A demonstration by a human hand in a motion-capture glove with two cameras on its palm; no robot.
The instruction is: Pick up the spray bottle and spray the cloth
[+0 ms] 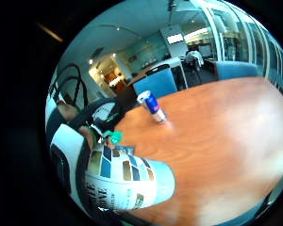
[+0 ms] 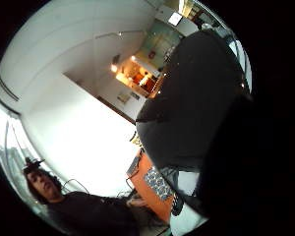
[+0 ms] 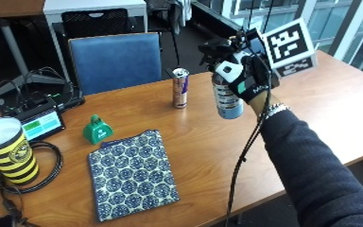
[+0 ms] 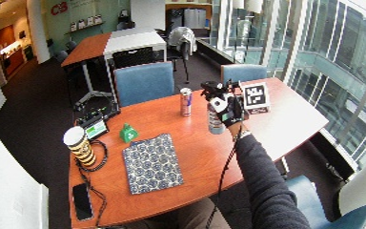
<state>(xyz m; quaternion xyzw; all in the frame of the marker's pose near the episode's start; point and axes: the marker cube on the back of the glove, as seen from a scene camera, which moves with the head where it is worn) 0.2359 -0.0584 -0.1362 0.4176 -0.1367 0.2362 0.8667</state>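
Observation:
My gloved right hand (image 3: pixel 252 80) grips a spray bottle (image 3: pixel 227 97) and holds it upright in the air above the wooden table (image 3: pixel 332 99), its black nozzle (image 3: pixel 216 49) turned to the left. The bottle's labelled body (image 1: pixel 127 181) fills the near part of the little finger side palm view. A blue-and-white patterned cloth (image 3: pixel 131 172) lies flat on the table, lower left of the bottle and well apart from it. In the wide outside view the hand (image 4: pixel 228 109) holds the bottle (image 4: pixel 215 121) to the right of the cloth (image 4: pixel 151 163).
A slim drink can (image 3: pixel 180 88) stands just left of the bottle. A small green bell (image 3: pixel 96 130) sits near the cloth's far edge. A yellow-and-black striped cup (image 3: pixel 8 151), a small screen device (image 3: pixel 42 124) and cables lie at the left. A blue chair (image 3: pixel 115 59) stands behind the table.

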